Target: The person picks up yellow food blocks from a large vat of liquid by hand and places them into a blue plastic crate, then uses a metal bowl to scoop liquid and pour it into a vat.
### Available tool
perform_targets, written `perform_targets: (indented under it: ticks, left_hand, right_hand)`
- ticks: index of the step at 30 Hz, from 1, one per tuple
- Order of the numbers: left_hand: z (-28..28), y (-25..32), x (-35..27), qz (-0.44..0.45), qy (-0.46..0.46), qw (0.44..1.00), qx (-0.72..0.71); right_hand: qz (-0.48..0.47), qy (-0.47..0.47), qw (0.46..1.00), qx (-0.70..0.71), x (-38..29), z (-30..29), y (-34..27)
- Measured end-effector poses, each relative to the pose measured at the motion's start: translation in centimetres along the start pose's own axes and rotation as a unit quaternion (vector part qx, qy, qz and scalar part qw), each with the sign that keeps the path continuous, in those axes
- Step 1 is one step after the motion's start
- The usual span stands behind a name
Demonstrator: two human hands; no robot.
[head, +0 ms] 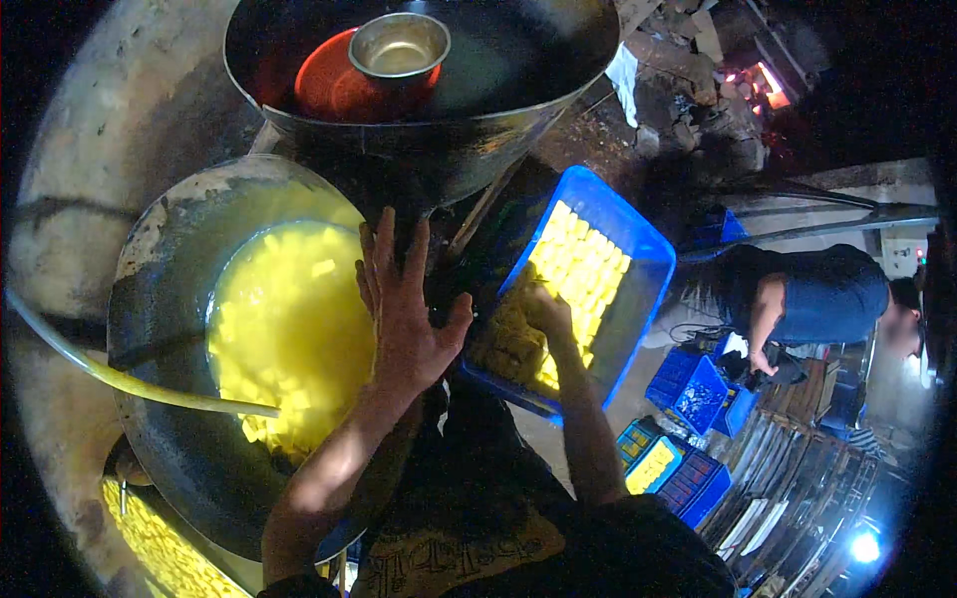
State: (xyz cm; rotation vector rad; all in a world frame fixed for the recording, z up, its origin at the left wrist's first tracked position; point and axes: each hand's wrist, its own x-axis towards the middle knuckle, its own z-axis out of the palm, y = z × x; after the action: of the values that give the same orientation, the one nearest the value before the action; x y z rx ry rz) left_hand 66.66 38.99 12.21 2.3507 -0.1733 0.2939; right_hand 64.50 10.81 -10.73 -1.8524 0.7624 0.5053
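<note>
My left hand point(407, 314) is raised with its fingers spread and holds nothing. It overlaps the right side of a large metal wok point(161, 351) in the view. In the wok, yellow blocks point(262, 404), which look like tofu, lie in cloudy yellow liquid. Over a blue plastic crate point(635, 314), my right hand point(549, 310) has its fingers curled, and shadow hides whether anything is in them. Rows of yellow blocks point(579, 258) line the crate beside that hand. The crate's near left part is dark.
A hose point(142, 389) reaches into the wok. Behind stands a bigger pan point(493, 127) with a red basin point(321, 82) and metal bowl point(400, 45). Embers point(770, 86) glow far right. A person point(815, 295) bends near blue crates point(688, 389). More yellow pieces point(164, 546) lie lower left.
</note>
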Motion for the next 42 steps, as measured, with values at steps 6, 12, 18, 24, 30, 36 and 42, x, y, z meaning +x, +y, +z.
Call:
perform_targets:
  ticks: [6,12,18,24,30,36,42]
  left_hand:
    - [-2.2,-0.8,0.0,-0.029,-0.033,0.999,-0.009]
    - [-9.7,-5.1,0.2,-0.175,-0.015,0.918,-0.356]
    - [-9.3,-15.1,-5.5,-0.332,-0.037,0.896,-0.294]
    - [4.3,-22.9,-21.0,-0.466,-0.241,0.845,-0.101]
    - [13.1,-24.0,-25.0,-0.365,-0.297,0.871,-0.144]
    - [13.7,-25.4,-26.1,-0.334,-0.294,0.872,-0.205]
    - [12.5,-28.0,-29.0,-0.342,-0.280,0.854,-0.275]
  right_hand:
    - [-0.047,-0.018,0.914,-0.402,3.4,9.3,6.5]
    - [-0.093,-0.044,0.864,-0.494,3.7,7.3,8.2]
    - [-0.216,-0.053,0.831,-0.510,5.4,0.2,2.8]
    - [-0.469,-0.087,0.878,-0.029,-18.1,7.1,-26.6]
    - [-0.473,-0.521,0.514,-0.490,-19.7,23.5,-27.3]
    - [-0.331,-0.485,0.377,-0.716,-9.2,31.1,-11.7]
    - [-0.263,-0.507,0.356,-0.739,-6.3,29.8,-7.4]
